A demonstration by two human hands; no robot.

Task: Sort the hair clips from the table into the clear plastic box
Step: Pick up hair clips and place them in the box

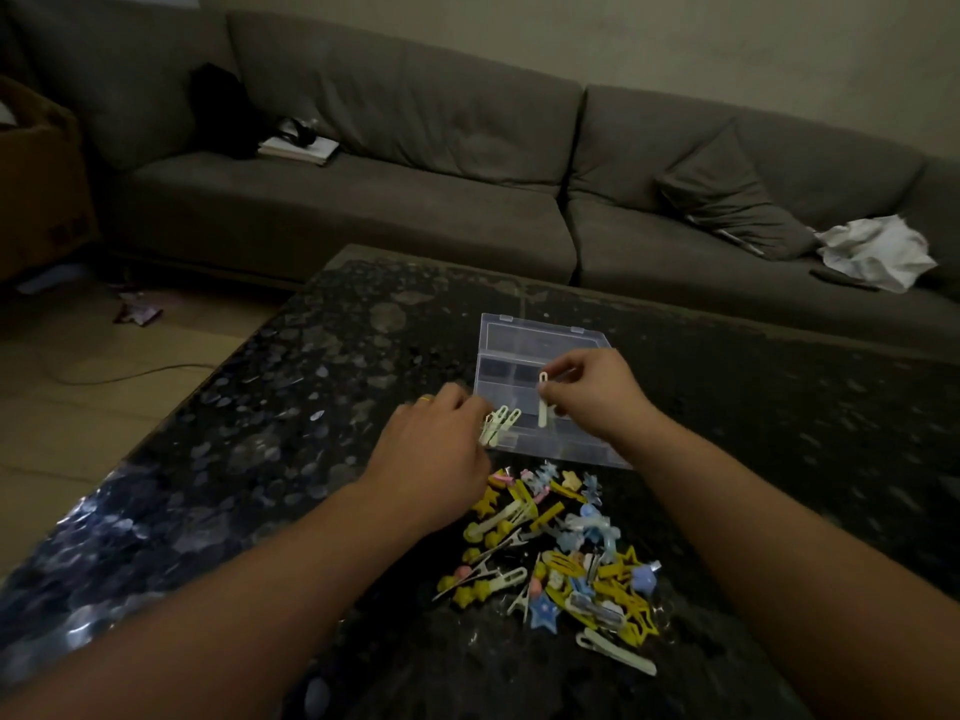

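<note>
Now both hands (519,402) apparently pinch white clips (543,402) over box (540,350)

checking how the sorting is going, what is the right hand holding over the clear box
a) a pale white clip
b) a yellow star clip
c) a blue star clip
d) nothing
a: the right hand pinches a pale white clip in its fingers above the open clear box, while the blue and yellow star clips lie in the pile on the table.
</note>
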